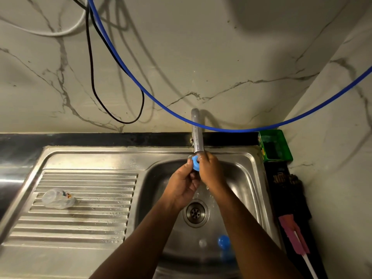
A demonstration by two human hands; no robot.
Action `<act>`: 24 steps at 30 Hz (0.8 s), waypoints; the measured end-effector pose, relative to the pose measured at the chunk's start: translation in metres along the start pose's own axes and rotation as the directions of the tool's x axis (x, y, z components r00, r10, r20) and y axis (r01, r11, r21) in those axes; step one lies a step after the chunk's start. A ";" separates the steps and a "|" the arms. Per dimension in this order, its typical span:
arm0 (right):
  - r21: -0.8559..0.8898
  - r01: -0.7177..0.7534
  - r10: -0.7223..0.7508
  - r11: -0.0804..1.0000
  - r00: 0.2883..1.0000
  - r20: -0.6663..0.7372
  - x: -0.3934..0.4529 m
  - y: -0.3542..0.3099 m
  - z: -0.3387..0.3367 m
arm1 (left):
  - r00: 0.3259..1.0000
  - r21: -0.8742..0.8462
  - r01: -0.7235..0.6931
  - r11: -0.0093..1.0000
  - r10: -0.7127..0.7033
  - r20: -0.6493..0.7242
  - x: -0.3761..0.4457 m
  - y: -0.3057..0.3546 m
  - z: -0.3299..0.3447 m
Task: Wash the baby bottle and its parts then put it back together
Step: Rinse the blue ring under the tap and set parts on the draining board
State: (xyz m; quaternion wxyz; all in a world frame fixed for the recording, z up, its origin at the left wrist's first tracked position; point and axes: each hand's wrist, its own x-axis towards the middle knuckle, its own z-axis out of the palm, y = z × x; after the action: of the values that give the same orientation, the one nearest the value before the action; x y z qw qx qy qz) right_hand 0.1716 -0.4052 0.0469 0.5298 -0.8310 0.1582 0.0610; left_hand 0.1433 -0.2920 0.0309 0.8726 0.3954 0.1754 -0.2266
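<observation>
Rinsing goes best over the stainless steel sink basin (237, 174) at centre frame, under the grey metal tap spout (196, 135), with the left hand (184, 184) and right hand (211, 172) both pinching the small blue plastic bottle ring (195, 163) and turning it so water reaches the threads. The clear plastic bottle body (57, 199) lies on the ribbed drainboard at left, a blue round cap (223, 241) in the basin at lower centre. Print on the green box (275, 146) at right is too blurred to read.

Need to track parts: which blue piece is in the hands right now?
The blue ring under the tap, held by both hands; the other blue piece lies in the sink basin.
</observation>
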 end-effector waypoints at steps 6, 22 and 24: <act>-0.096 0.110 -0.121 0.989 0.986 -0.112 -0.008 0.001 0.006 | 0.998 0.040 -0.044 0.998 0.042 0.051 0.000 0.000 -0.007; -0.020 0.115 -0.116 0.993 0.964 -0.239 -0.024 0.000 0.025 | 0.993 0.038 -0.088 0.995 0.084 0.088 0.001 -0.006 -0.013; -0.120 0.132 -0.153 0.984 0.970 -0.188 -0.019 0.005 0.024 | 0.991 0.015 -0.102 0.995 0.100 0.085 0.000 -0.007 -0.018</act>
State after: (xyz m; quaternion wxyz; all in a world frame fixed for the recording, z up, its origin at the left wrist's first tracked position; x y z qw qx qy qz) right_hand 0.1535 -0.3818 0.0380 0.4694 -0.8693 0.1462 -0.0512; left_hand 0.1373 -0.2822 0.0159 0.8858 0.4021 0.1162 -0.2002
